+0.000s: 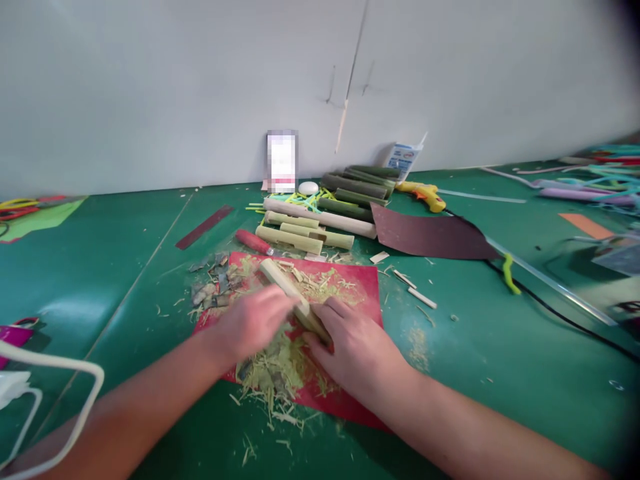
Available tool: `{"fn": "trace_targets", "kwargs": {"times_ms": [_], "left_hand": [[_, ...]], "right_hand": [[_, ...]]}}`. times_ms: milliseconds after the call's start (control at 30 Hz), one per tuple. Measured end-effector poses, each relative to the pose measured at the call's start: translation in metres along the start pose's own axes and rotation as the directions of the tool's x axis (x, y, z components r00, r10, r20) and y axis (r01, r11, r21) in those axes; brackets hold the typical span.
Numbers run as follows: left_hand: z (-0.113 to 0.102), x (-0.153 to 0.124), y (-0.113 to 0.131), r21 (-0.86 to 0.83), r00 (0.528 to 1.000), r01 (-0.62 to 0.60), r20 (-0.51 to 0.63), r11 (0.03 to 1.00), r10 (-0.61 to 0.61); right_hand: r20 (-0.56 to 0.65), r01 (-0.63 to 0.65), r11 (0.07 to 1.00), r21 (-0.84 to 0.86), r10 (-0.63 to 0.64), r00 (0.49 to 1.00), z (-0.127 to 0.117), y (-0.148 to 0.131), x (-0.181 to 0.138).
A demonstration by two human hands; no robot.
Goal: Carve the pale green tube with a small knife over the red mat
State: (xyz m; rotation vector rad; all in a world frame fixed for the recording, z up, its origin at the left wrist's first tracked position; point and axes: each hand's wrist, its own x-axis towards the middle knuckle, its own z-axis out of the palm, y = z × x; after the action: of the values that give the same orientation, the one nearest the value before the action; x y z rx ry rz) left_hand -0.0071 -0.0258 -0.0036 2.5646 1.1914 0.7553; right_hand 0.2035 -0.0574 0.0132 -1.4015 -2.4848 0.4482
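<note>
A pale bamboo piece lies slantwise over a red sheet, its far end pointing up and left. My right hand is closed round its near end. Slightly blurred, my left hand is curled against the side of the bamboo. Its fingers are pressed together, and whatever they may hold is hidden. Shavings and pale dust cover much of the sheet, with dark scraps at its left edge. Just behind lies a tool with a red handle.
Cut bamboo tubes lie behind the sheet, beside a brown sandpaper sheet. Further back are a yellow glue gun with a black cord and a phone-like screen. A white cable loops at the left; craft strips lie far right.
</note>
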Motion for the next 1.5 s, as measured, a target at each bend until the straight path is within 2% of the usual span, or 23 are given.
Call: {"fn": "trace_targets", "kwargs": {"times_ms": [100, 133, 233, 267, 367, 400, 533, 567, 700, 833, 867, 967, 1000, 1100, 1133, 1233, 1267, 1300, 1367, 1400, 1433, 1500], "left_hand": [[-0.001, 0.002, 0.0, 0.079, 0.982, 0.096, -0.168, 0.992, -0.082], [-0.001, 0.002, 0.001, 0.09, 0.984, 0.095, -0.16, 0.991, -0.079], [-0.001, 0.001, 0.004, 0.012, 0.999, 0.001, 0.036, 1.0, -0.001], [-0.001, 0.001, 0.003, 0.003, 0.999, -0.01, 0.033, 1.0, 0.01], [-0.003, 0.003, -0.004, 0.061, 0.982, 0.084, -0.175, 0.995, -0.072], [-0.003, 0.003, -0.006, 0.062, 0.977, 0.102, -0.193, 0.993, -0.088], [-0.003, 0.002, -0.001, -0.03, 0.999, 0.039, -0.029, 0.999, -0.04], [-0.002, 0.002, -0.001, -0.039, 0.999, 0.034, -0.03, 0.999, -0.035], [-0.002, 0.002, 0.0, 0.029, 0.98, 0.083, -0.181, 0.996, -0.076], [0.0, 0.001, 0.006, -0.022, 1.0, 0.021, 0.021, 1.0, -0.02], [0.001, 0.001, 0.006, -0.019, 1.0, -0.003, -0.011, 1.0, 0.003], [0.0, 0.002, 0.003, 0.057, 0.985, 0.047, -0.169, 0.997, -0.036], [0.0, 0.002, 0.002, 0.064, 0.987, 0.042, -0.157, 0.997, -0.032], [0.001, 0.001, 0.0, 0.008, 1.0, -0.027, -0.005, 1.0, 0.027], [0.0, 0.002, -0.001, -0.001, 1.0, -0.03, 0.004, 1.0, 0.03], [-0.001, 0.003, -0.003, 0.066, 0.983, 0.056, -0.176, 0.996, -0.043], [-0.001, 0.003, -0.001, 0.077, 0.98, 0.069, -0.191, 0.995, -0.053], [-0.001, 0.003, 0.002, 0.071, 0.989, 0.047, -0.143, 0.996, -0.037], [0.0, 0.003, 0.006, -0.004, 0.999, -0.016, 0.029, 1.0, 0.016], [0.0, 0.003, 0.007, -0.032, 0.997, -0.004, 0.077, 0.999, 0.006], [0.0, 0.003, 0.006, -0.037, 0.999, -0.014, 0.048, 0.999, 0.015], [-0.001, 0.003, 0.002, 0.011, 0.993, 0.052, -0.102, 0.999, -0.05]], "right_hand": [[-0.006, -0.006, 1.0, 0.004, 0.006, 1.0, -0.001, 0.0, 0.001], [-0.002, -0.015, 1.0, 0.004, 0.015, 1.0, -0.001, 0.0, 0.001], [0.013, -0.027, 1.0, 0.005, 0.027, 1.0, -0.001, 0.0, 0.001], [0.008, -0.028, 1.0, 0.005, 0.028, 1.0, -0.001, 0.0, 0.001], [-0.014, -0.024, 1.0, 0.009, 0.024, 1.0, 0.0, 0.0, 0.0], [-0.016, -0.021, 1.0, 0.009, 0.021, 1.0, 0.0, 0.0, 0.0], [0.001, -0.017, 1.0, -0.008, 0.017, 1.0, -0.001, -0.001, 0.0], [0.002, -0.021, 1.0, -0.008, 0.021, 1.0, -0.001, -0.001, 0.0], [-0.005, -0.035, 0.999, 0.004, 0.035, 0.999, 0.0, -0.001, 0.0], [0.009, -0.037, 0.999, -0.008, 0.037, 0.999, 0.001, -0.001, 0.0], [0.005, -0.039, 0.999, -0.006, 0.039, 0.999, 0.001, -0.001, 0.0], [-0.008, -0.044, 0.999, 0.0, 0.044, 0.999, 0.001, -0.001, 0.0], [-0.005, -0.046, 0.999, -0.004, 0.046, 0.999, 0.0, -0.001, 0.0], [0.01, -0.047, 0.999, -0.013, 0.047, 0.999, 0.0, -0.002, 0.0], [0.008, -0.047, 0.999, -0.011, 0.047, 0.999, 0.0, -0.002, 0.0], [-0.009, -0.044, 0.999, -0.002, 0.044, 0.999, 0.0, -0.003, 0.0], [-0.01, -0.042, 0.999, -0.002, 0.042, 0.999, 0.001, -0.002, 0.0], [-0.006, -0.037, 0.999, -0.004, 0.037, 0.999, 0.001, -0.002, 0.0], [0.002, -0.026, 1.0, -0.008, 0.026, 1.0, 0.002, -0.002, 0.0], [0.002, -0.025, 1.0, -0.008, 0.025, 1.0, 0.002, -0.001, 0.0], [-0.002, -0.028, 1.0, -0.007, 0.028, 1.0, 0.002, -0.001, 0.0], [-0.013, -0.043, 0.999, 0.0, 0.043, 0.999, 0.002, -0.001, 0.0]]}}
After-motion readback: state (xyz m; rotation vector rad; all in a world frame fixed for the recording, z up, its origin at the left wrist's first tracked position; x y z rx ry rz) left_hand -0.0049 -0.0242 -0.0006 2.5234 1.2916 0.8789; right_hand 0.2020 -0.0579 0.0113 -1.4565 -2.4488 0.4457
